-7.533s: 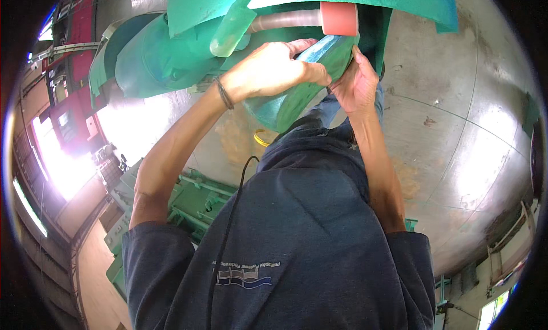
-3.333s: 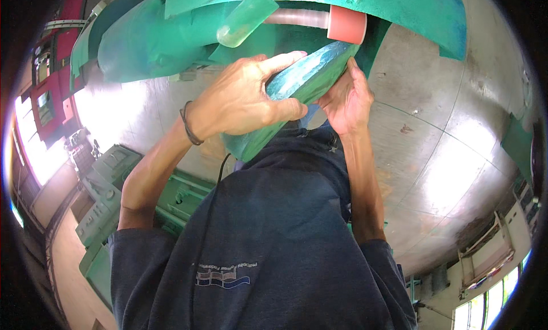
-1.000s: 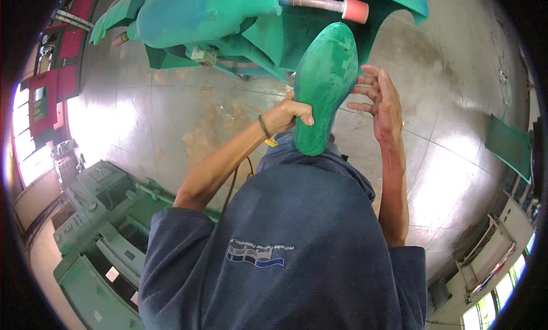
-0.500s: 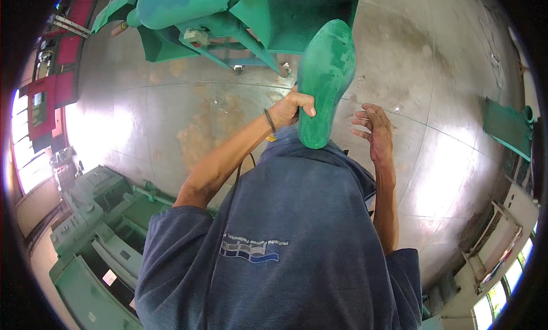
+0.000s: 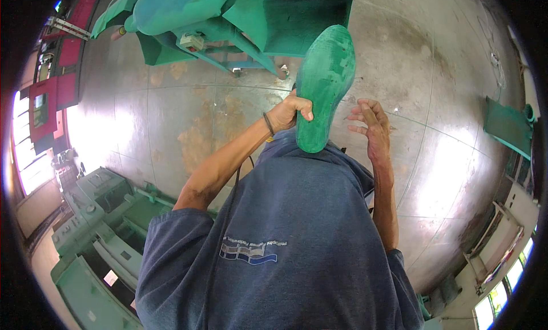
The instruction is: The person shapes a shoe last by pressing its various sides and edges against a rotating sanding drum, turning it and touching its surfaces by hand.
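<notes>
My left hand [image 5: 290, 111] grips a green shoe sole [image 5: 325, 84] near its narrow heel end, thumb pressed on the upper face and the other fingers hidden beneath or behind it. The broad toe end points away from me, and darker patches mark the green surface. Its heel end lies over the front of my blue shirt. Just right of the sole, my right hand [image 5: 374, 127] is raised with fingers loosely bent and apart, holding nothing and not touching the sole.
Ahead stands a green machine [image 5: 245, 27] with a rounded housing, a small switch box [image 5: 192, 42] and slanting legs. Another green machine [image 5: 97, 216] is at the lower left. A green panel [image 5: 505, 127] stands on the right above the grey tiled floor [image 5: 177, 113].
The sole and my left hand have shifted slightly nearer to me and a little left. My right hand has moved slightly, its fingers still apart. The view has shifted a little.
</notes>
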A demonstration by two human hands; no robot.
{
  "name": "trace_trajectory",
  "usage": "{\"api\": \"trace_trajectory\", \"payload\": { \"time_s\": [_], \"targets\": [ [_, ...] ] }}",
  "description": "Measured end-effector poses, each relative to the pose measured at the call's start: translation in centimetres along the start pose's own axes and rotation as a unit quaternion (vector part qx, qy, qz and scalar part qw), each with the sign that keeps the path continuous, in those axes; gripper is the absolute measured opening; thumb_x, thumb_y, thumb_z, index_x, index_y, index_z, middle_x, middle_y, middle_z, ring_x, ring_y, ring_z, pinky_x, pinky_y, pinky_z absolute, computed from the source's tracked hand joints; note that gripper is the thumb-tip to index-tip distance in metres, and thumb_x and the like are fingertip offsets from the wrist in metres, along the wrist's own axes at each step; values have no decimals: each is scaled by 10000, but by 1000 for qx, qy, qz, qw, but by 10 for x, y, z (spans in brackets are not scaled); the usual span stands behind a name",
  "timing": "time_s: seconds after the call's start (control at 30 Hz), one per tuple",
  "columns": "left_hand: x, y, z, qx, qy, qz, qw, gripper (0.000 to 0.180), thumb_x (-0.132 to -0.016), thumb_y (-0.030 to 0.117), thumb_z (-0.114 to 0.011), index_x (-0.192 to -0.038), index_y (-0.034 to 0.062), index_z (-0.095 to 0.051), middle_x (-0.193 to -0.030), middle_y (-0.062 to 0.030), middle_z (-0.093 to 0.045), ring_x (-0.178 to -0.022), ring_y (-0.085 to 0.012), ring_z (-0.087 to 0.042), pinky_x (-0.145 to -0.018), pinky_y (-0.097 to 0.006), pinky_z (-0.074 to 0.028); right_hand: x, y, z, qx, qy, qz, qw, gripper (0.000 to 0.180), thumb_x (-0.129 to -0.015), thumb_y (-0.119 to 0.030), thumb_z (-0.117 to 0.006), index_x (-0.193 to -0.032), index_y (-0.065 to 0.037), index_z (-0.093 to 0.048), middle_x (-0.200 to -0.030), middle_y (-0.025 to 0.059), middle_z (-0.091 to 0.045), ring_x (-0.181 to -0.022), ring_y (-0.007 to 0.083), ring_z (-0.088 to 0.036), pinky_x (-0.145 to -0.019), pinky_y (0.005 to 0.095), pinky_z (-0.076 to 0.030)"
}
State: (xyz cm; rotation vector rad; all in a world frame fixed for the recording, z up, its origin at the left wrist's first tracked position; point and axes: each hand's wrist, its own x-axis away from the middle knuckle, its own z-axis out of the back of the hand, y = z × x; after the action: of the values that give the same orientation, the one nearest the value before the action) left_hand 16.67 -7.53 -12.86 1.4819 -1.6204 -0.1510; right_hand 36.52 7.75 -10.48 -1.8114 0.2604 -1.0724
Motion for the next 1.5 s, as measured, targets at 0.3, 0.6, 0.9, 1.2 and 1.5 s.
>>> {"api": "trace_trajectory", "payload": {
  "time_s": [0.3,0.6,0.9,1.2,1.5],
  "targets": [
    [-27,16,15,-6,15,22,1000,281,-617,10,-602,-884,-30,-680,-749,-80,-656,-634,-133,-618,-648,-272,-527,-47,-56,-55,25,-11,164,986,522,-946,-372,-654,-1295,2,-548,-1175,140,-624,-1034,227,-634,-858,351,-522],
    [-35,105,62,-234,-67,50,969,299,-741,135,-677,-1001,-14,-679,-919,-82,-671,-817,-128,-623,-782,-268,-490,-130,-89,-88,-21,-42,82,996,411,-982,-420,-614,-1099,-31,-677,-928,53,-684,-917,149,-657,-824,287,-518],
    [-50,204,57,-271,7,136,953,596,-788,228,-716,-1308,-18,-560,-1155,-91,-632,-1035,-186,-601,-915,-318,-473,-166,-71,-109,-272,-118,24,955,374,-1021,-367,-555,-1267,-86,-587,-1177,45,-630,-1038,170,-635,-838,400,-567],
    [-60,249,32,-341,86,181,918,599,-733,239,-725,-1261,-10,-588,-1114,-66,-637,-1013,-172,-593,-907,-297,-466,-198,-71,-118,-423,-161,-39,891,391,-1042,-347,-502,-1280,-42,-565,-1270,73,-619,-1185,214,-592,-1009,450,-471],
    [-68,255,32,-350,87,195,912,685,-764,186,-734,-1395,20,-525,-1119,-27,-641,-1051,-114,-564,-942,-271,-437,-205,-71,-121,-434,-152,-65,886,427,-1036,-344,-521,-1296,-6,-545,-1311,100,-593,-1230,235,-562,-1049,473,-452]
  ]
}}
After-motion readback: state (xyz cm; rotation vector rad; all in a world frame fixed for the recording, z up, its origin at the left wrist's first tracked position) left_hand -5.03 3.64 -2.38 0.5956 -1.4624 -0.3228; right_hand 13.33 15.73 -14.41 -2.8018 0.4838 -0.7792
